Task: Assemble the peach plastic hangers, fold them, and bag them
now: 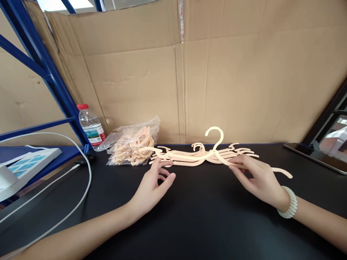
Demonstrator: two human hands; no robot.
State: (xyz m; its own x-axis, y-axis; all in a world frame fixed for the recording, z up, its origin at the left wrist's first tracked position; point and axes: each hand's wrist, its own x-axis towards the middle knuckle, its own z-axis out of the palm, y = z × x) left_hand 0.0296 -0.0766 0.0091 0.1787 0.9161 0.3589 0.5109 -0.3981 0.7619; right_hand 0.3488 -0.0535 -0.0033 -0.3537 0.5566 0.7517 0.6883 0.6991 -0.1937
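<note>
A pale peach plastic clothes hanger (pixel 195 157) is held up off the table with its hook at the top. My right hand (pixel 256 177) is closed on the hanger's right arm, and the arm's curved end sticks out past the fingers. My left hand (pixel 154 184) is by the hanger's left end, fingers bent and thumb apart. Its index fingertip overlaps the hanger's end, so I cannot tell whether they touch. Behind the held hanger, several similar hangers (pixel 187 163) lie in a pile on the black table (pixel 200 216).
Left of the pile sits a clear plastic bag (pixel 132 142) of peach plastic pieces. A red-capped water bottle (pixel 91 127) stands beside it. A white cable (pixel 90 169) loops across the left. At right lies a dark phone or tablet (pixel 317 157). Cardboard (pixel 230 72) walls the back.
</note>
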